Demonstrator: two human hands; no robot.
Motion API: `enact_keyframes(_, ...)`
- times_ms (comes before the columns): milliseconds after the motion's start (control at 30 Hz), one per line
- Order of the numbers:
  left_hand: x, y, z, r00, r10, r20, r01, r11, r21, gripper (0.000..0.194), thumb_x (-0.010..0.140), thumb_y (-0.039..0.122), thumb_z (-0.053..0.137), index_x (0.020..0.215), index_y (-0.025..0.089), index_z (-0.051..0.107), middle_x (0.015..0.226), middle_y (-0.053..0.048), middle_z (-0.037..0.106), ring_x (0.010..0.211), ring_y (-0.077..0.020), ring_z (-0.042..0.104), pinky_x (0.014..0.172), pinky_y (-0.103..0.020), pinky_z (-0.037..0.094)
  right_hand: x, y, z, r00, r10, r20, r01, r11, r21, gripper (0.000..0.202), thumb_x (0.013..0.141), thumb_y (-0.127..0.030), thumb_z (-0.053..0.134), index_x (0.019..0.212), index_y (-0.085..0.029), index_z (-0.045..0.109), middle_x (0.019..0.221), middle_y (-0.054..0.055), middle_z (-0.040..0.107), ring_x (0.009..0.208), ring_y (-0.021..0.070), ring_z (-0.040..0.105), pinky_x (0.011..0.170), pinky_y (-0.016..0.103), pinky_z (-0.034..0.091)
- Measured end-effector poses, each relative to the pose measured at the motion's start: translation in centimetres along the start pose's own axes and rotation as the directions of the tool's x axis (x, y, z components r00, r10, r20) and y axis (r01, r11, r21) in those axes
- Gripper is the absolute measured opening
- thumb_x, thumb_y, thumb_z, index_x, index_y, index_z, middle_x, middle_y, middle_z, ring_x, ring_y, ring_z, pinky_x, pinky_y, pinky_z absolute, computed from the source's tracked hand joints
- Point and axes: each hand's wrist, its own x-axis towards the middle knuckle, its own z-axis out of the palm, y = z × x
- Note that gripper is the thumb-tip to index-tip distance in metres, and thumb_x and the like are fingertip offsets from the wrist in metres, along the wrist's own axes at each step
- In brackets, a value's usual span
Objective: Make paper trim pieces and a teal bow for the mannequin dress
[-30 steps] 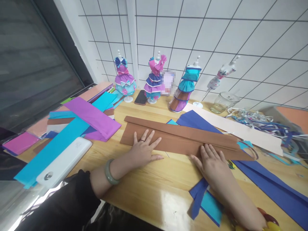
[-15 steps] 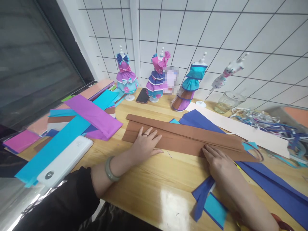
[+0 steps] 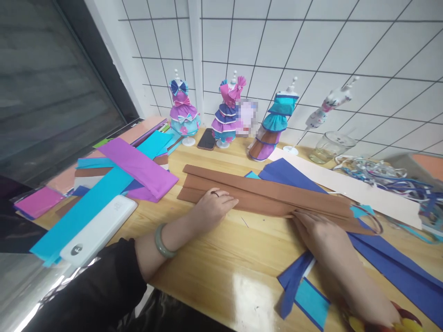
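Note:
A long brown strip (image 3: 256, 191) with lengthwise folds lies across the wooden table. My left hand (image 3: 216, 207) is at its near edge left of the middle, fingers drawn together and the thumb out of sight; it seems to pinch the edge. Farther right, my right hand (image 3: 316, 226) has its fingers pressed together on the same near edge, which lifts slightly beside the fingertips. Under the strip's right part runs a dark blue piece (image 3: 391, 263). A light blue piece with dark blue edging (image 3: 311, 299) lies below my right hand.
Dressed mini mannequins (image 3: 185, 115) and a bare one (image 3: 332, 103) stand along the tiled wall. A black phone (image 3: 206, 139), a glass (image 3: 328, 146) and tangled ribbons (image 3: 377, 177) are behind. Purple strip (image 3: 141, 168) and white power bank (image 3: 100, 230) lie left.
My left hand's fingers have drawn together from a spread pose and now bend at the strip's near edge. That edge has risen slightly near my right hand. The view has shifted a little.

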Motion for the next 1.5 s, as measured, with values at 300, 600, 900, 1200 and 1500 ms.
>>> enact_keyframes(300, 0.1, -1.8, -0.5, 0.983, -0.131, -0.126, 0.138, 0.989, 0.05, 0.034, 0.082, 0.01, 0.038, 0.106, 0.018, 0.06, 0.107, -0.004, 0.064, 0.108, -0.0188, 0.052, 0.098, -0.039, 0.033, 0.5, -1.0, -0.3, 0.996, 0.087, -0.023, -0.086, 0.995, 0.058, 0.032, 0.089, -0.032, 0.038, 0.098, -0.019, 0.066, 0.093, 0.008, 0.071, 0.08, 0.023, 0.067, 0.065, 0.031, 0.049)
enact_keyframes(600, 0.0, -3.9, -2.0, 0.889, -0.214, -0.405, 0.262, 0.963, 0.067, 0.028, 0.081, 0.009, 0.043, 0.093, 0.021, 0.066, 0.101, 0.0, 0.068, 0.104, -0.0192, 0.056, 0.097, -0.042, 0.034, 0.4, -1.8, 0.4, 0.997, 0.059, -0.054, -0.055, 0.996, 0.071, 0.033, 0.09, -0.031, 0.04, 0.1, -0.015, 0.066, 0.097, 0.009, 0.07, 0.089, 0.0245, 0.065, 0.075, 0.036, 0.051)
enact_keyframes(900, -0.4, -4.5, -4.1, 0.802, -0.202, -0.562, 0.305, 0.948, 0.094, 0.03, 0.082, 0.01, 0.042, 0.096, 0.025, 0.065, 0.102, 0.0, 0.068, 0.11, -0.0198, 0.054, 0.1, -0.048, 0.028, 0.8, -2.5, 1.0, 0.996, -0.036, -0.082, 0.05, 0.984, 0.171, 0.032, 0.09, -0.024, 0.04, 0.106, -0.01, 0.063, 0.107, 0.012, 0.067, 0.097, 0.024, 0.062, 0.083, 0.037, 0.051)
enact_keyframes(1200, -1.6, -7.0, -6.0, 0.611, -0.278, -0.741, 0.467, 0.883, 0.054, 0.029, 0.074, 0.009, 0.048, 0.088, 0.026, 0.067, 0.104, 0.0, 0.066, 0.115, -0.0215, 0.048, 0.105, -0.05, 0.02, 1.2, -2.8, 1.1, 0.99, -0.099, -0.102, 0.117, 0.974, 0.193, 0.033, 0.086, -0.012, 0.039, 0.109, -0.007, 0.062, 0.109, 0.016, 0.065, 0.103, 0.0249, 0.059, 0.086, 0.04, 0.049)
enact_keyframes(1500, -3.3, -10.4, -6.5, 0.454, -0.577, -0.679, 0.71, 0.694, -0.115, 0.029, 0.072, 0.009, 0.046, 0.082, 0.024, 0.069, 0.116, -0.003, 0.06, 0.124, -0.0278, 0.036, 0.106, -0.055, 0.008, 1.2, -3.0, 0.5, 0.991, -0.101, -0.084, 0.114, 0.979, 0.167, 0.031, 0.087, -0.014, 0.041, 0.104, -0.006, 0.065, 0.104, 0.015, 0.067, 0.097, 0.0249, 0.06, 0.084, 0.038, 0.05)
